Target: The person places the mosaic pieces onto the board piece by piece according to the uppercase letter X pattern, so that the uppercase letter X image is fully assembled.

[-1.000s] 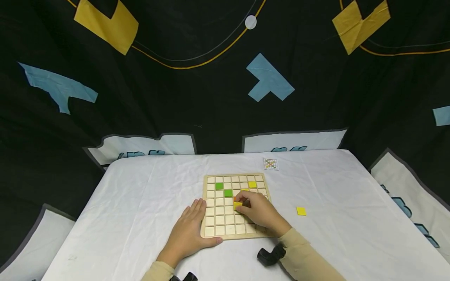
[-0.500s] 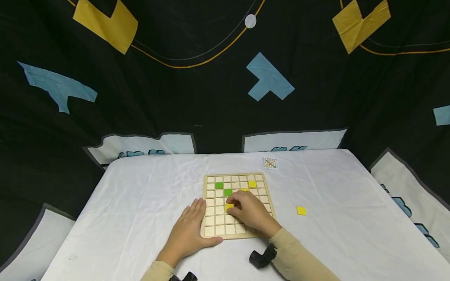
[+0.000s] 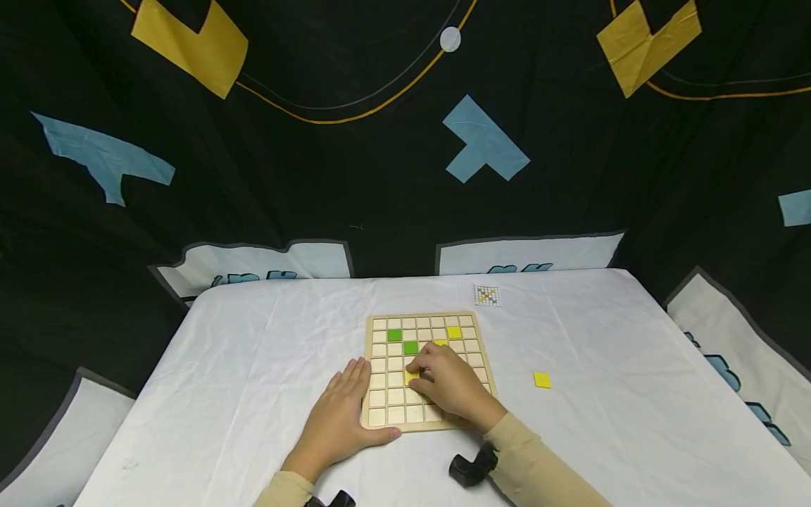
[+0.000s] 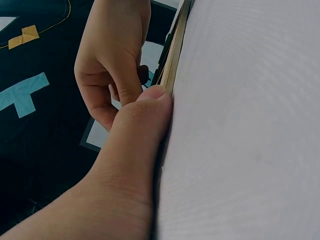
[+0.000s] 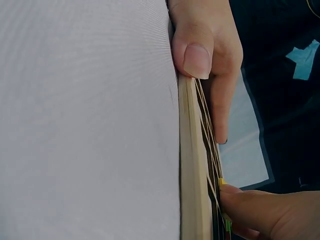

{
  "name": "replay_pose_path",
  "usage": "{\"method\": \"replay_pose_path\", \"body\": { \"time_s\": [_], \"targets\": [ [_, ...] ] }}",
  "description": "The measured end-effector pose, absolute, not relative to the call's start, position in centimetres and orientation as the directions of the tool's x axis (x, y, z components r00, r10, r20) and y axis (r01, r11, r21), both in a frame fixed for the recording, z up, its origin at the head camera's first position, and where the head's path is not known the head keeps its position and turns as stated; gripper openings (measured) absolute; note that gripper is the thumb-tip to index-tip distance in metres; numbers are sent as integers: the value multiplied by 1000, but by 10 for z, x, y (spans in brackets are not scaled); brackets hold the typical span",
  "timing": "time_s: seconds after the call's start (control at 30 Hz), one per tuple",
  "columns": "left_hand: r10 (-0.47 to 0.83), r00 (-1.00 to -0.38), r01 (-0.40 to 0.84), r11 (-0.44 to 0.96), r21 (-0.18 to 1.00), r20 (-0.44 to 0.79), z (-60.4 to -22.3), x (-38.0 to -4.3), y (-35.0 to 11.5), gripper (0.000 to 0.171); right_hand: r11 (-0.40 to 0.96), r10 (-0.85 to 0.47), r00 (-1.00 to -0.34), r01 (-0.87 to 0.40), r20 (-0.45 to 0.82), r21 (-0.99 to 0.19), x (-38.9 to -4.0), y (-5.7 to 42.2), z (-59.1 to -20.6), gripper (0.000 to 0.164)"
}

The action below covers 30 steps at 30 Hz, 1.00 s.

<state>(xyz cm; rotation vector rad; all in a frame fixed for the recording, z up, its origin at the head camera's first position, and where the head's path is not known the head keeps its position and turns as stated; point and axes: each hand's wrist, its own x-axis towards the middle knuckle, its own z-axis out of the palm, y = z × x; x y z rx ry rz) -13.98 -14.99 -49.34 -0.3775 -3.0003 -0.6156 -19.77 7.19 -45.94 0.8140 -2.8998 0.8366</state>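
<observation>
On the table lies a square wooden grid board (image 3: pixel 395 398) with raised cells. My left hand (image 3: pixel 338 414) lies flat with fingers straight along the board's left edge, its thumb (image 4: pixel 150 107) at the near edge by the corner. My right hand (image 3: pixel 453 380) pinches a yellow square tile (image 3: pixel 411 379) between thumb and fingers, right at a cell near the board's middle. In the right wrist view a bit of yellow shows at the right hand's fingertips (image 5: pixel 230 192). Two green tiles (image 3: pixel 410 348) and yellow tiles (image 3: pixel 454 332) sit in cells farther back. The right hand hides cells beneath it.
A loose yellow tile (image 3: pixel 542 380) lies on the white tablecloth (image 3: pixel 608 422) to the right of the board. Beyond the board's far right corner is a small card (image 3: pixel 487 296) printed with a coloured grid. A dark curtain (image 3: pixel 393 190) hangs behind the table.
My right hand has moved slightly left with the yellow tile, and the tile has come down to a cell. An orange patch seen earlier is now hidden. My left hand has stayed put.
</observation>
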Motion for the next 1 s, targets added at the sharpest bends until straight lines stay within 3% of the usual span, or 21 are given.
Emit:
{"method": "replay_pose_path", "body": {
  "time_s": [0.47, 0.7, 1.0],
  "targets": [
    [224, -969, 248, 889, 385, 105, -494, -139, -149, 130, 702, -480, -864, -481, 150, -524, -191, 98, -455, 18],
    [218, -971, 240, 884, 401, 100, -494, -140, -149, 132, 748, -409, -907, -395, 98, -534, -190, 143, -448, 28],
    [222, -970, 244, 886, 395, 101, -494, -139, -149, 133, 856, -277, -960, -264, 38, -444, -190, 214, -448, 43]
  ]
}}
